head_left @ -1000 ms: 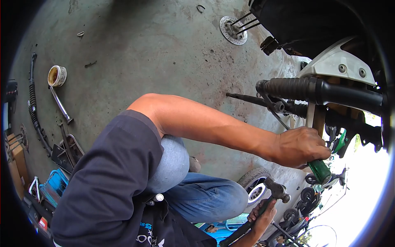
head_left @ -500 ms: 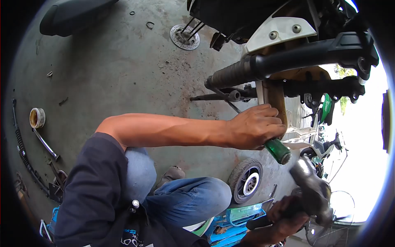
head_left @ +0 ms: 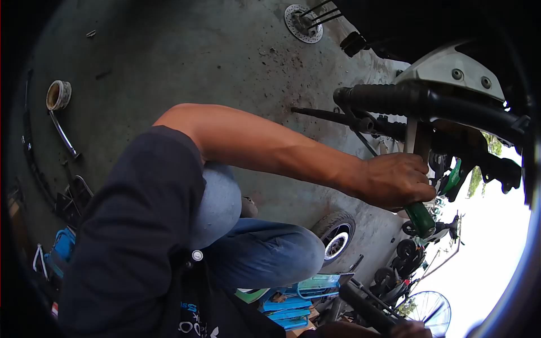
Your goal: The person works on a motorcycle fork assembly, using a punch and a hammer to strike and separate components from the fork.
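Observation:
My left hand (head_left: 397, 179) is closed around a tool with a green handle (head_left: 420, 219); the handle's end sticks out below my fist, and its working end is hidden. Just above the fist are a flat pale bar (head_left: 412, 135) and a motorcycle's black front fork leg (head_left: 383, 99) with a ribbed boot. At the bottom edge, my right hand (head_left: 410, 330) is partly cut off. It grips a hammer by its dark handle (head_left: 366, 307), whose head is out of view.
A wheel with a tyre (head_left: 333, 239) lies on the floor beyond my knee. A brake disc (head_left: 303, 23) is on the floor at the top. A blue toolbox (head_left: 287, 310) stands near my leg. At left lies a round can (head_left: 58, 94); parked motorcycles (head_left: 408, 248) stand at right.
The view has shifted, so the fork and my left hand appear farther right. My right hand and the hammer have swung down, away from the green handle; the hammer head has left view.

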Demonstrator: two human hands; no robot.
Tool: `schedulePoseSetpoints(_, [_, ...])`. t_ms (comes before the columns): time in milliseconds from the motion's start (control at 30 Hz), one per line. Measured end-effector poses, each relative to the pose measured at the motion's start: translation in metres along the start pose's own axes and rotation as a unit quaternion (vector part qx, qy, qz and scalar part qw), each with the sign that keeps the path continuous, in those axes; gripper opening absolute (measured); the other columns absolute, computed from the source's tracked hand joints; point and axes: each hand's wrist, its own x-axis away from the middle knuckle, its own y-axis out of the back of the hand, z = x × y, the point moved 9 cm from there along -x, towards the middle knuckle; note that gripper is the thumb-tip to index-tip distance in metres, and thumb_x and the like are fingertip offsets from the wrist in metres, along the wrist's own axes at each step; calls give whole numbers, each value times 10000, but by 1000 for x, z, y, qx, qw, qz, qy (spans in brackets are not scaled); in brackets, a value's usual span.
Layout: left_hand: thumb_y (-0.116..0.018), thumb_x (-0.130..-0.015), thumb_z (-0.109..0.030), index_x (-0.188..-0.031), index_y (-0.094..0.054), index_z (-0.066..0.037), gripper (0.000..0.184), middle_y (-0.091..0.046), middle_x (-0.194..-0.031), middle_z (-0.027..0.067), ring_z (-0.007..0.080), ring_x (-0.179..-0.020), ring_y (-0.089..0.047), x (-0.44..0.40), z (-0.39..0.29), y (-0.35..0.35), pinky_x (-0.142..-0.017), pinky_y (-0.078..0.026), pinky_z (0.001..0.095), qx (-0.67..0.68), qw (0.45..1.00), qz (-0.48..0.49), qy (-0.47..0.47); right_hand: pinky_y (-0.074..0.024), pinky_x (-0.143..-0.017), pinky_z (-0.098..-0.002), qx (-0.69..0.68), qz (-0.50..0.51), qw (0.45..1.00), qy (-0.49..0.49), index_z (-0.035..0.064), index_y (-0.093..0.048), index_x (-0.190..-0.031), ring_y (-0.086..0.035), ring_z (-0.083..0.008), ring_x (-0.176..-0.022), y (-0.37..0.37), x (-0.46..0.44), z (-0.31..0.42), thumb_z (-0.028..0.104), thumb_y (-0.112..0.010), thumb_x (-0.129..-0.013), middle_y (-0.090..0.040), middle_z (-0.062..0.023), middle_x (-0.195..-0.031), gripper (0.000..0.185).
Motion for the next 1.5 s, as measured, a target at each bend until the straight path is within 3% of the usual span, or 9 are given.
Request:
schedulePoseSetpoints(133, [-727,-658,-88,-834,-569,-68,237,-614,-721,75,289,-763,-609,4,13,-13,-696,-494,409,-26,999,18,37,-357,-430,-239,122,-349,848,-380,108,-491,-800,-360,-120,-429,34,75,-98,481,-559,-938,-390,16,-584,403])
schedulePoseSetpoints(367, [-763,-606,-94,-853,-574,-64,312,-593,-722,85,299,-756,-613,11,-2,-7,-713,-499,417,3,999,39,5,-310,-302,-297,99,-345,921,-152,76,-436,-860,-321,-137,-322,65,53,-19,628,-433,-961,-346,-8,-507,561])
schedulePoseSetpoints(467, [-775,-608,-82,-851,-571,-55,319,-569,-733,106,327,-737,-618,3,0,-12,-659,-495,436,46,998,38,10,-290,-247,-321,65,-495,838,-219,62,-413,-885,-304,-144,-277,66,62,-53,691,-379,-970,-327,-18,-475,635])
schedulePoseSetpoints(500, [-776,-612,-76,-846,-567,-51,315,-561,-734,117,338,-728,-618,-1,11,-9,-636,-491,443,65,996,35,58,-297,-261,-288,89,-320,930,-155,70,-429,-895,-329,-122,-291,64,32,-67,682,-500,-932,-316,-3,-482,617])
schedulePoseSetpoints(600, [-776,-674,-96,-908,-577,-44,312,-582,-769,130,349,-716,-630,4,9,-11,-639,-499,437,77,990,98,59,-324,-361,-212,97,-384,918,-28,36,-458,-1136,-418,-40,-421,30,-47,-65,330,-790,-863,-489,12,-626,521])
schedulePoseSetpoints(667, [-778,-701,-88,-981,-600,-39,336,-619,-890,142,340,-800,-644,-1,7,-22,-676,-501,442,167,972,159,45,-450,-665,-247,113,-358,921,-102,10,-520,-1157,-482,-80,-712,20,-89,-74,216,-966,-604,-535,14,-788,740])
schedulePoseSetpoints(1367, [-742,-790,-20,-1019,-626,-13,256,-554,-1212,156,296,-1114,-596,43,20,29,-930,-494,395,128,856,278,417,-517,-685,-241,-148,-331,928,83,-21,-700,-958,-645,-45,-738,5,-134,-76,126,-849,-771,-740,-38,-842,280])
schedulePoseSetpoints(1433, [-740,-796,-3,-981,-623,-5,219,-513,-1276,167,302,-1191,-563,53,-2,56,-995,-475,396,-77,837,468,273,-520,-684,-242,-135,-325,933,69,-23,-697,-969,-643,-46,-751,6,-134,-81,119,-849,-768,-738,-38,-845,289])
schedulePoseSetpoints(1500, [-745,-787,7,-952,-614,-11,212,-472,-1321,184,327,-1233,-530,50,3,96,-1004,-468,420,-110,893,359,248,-522,-682,-244,-121,-317,939,55,-26,-694,-980,-641,-47,-763,10,-131,-85,111,-850,-765,-736,-37,-847,298])
